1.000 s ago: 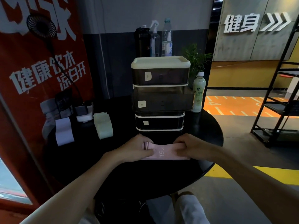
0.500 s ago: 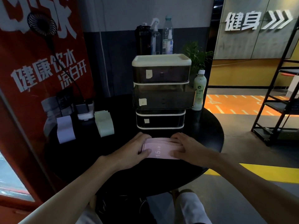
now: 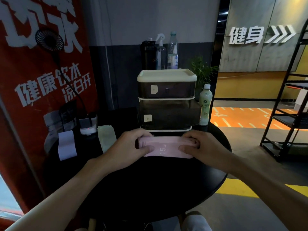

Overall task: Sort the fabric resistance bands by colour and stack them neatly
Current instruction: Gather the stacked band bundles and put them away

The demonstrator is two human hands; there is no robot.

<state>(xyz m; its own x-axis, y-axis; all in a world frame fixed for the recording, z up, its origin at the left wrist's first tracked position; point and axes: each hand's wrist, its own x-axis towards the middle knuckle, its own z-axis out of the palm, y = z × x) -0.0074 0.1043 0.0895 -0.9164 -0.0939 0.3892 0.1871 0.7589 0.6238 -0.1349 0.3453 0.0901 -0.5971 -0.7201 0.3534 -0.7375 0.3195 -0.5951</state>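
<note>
Fabric, soft and pale pink, makes up the stack of pink bands (image 3: 166, 147) we hold at the far middle of the round black desk (image 3: 150, 189), just in front of the drawer unit (image 3: 166, 100). The stack is a flat, long rectangle with rounded ends, its layered edges showing at the left, and the top band carries a white "15" printed sideways. We cannot tell whether it rests on the desk or is raised just off it.

Our left hand (image 3: 128, 147) grips the left end, thumb pressed flat on the near face and fingers curled over the far edge. Our right hand (image 3: 205, 147) mirrors it at the right end, thumb on top and fingers wrapped round the folded end. Both forearms reach in from the lower corners, wrists level.

Left of us on the desk lies a folded pale green band stack (image 3: 106, 139), and beyond it a white band stack (image 3: 66, 145), each a soft upright-running strip, well apart from the pink one. The drawer unit has smoky translucent fronts and a smooth cream lid.
</note>
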